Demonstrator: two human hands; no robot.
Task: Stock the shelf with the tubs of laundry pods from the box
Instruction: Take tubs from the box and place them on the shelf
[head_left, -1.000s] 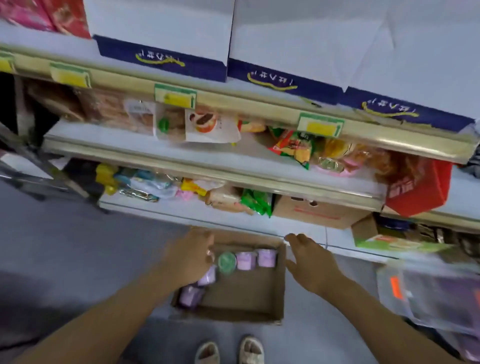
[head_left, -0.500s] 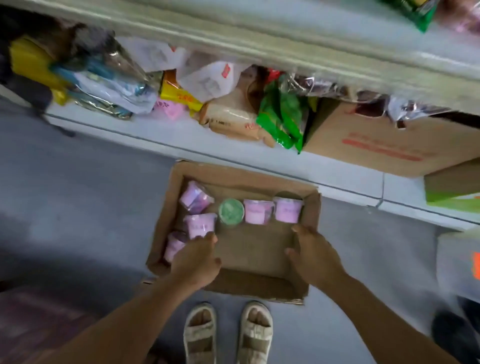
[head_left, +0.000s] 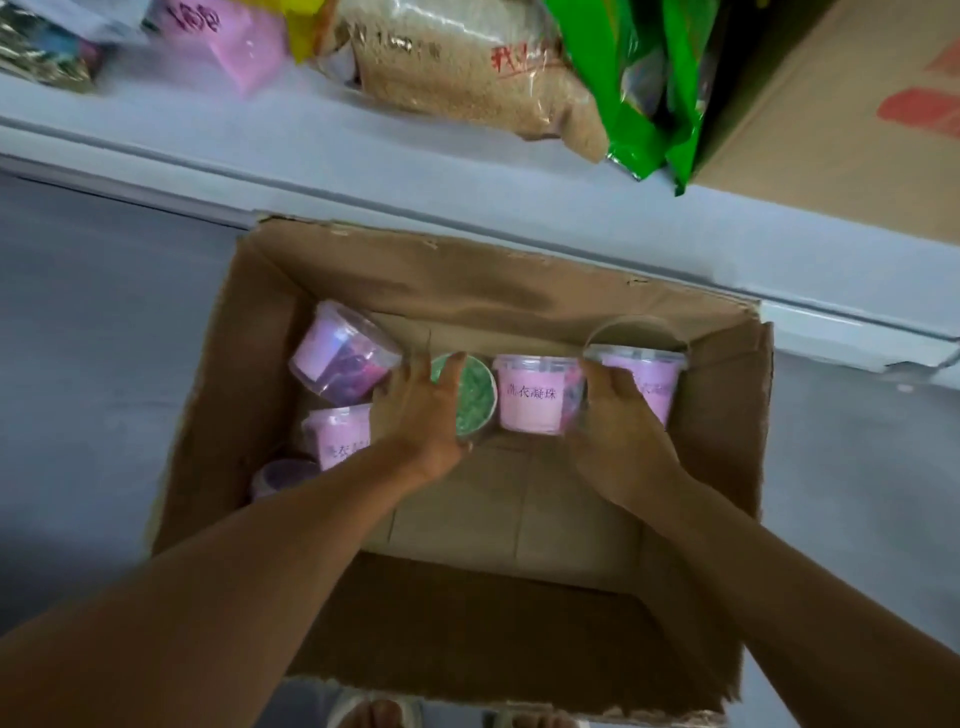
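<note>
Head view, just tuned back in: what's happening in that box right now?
A person is reaching both hands into the open cardboard box on the floor by the bottom shelf. The left hand is closing round the green tub; the right hand is on the far-right pink tub. A pink tub stands between them, and at least three more sit along the box's left side. None is lifted yet.

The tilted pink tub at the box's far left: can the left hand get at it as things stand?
Probably yes. The tilted pink tub lies uncovered just left of the left hand, which is on the green tub; nothing lies between them.
</note>
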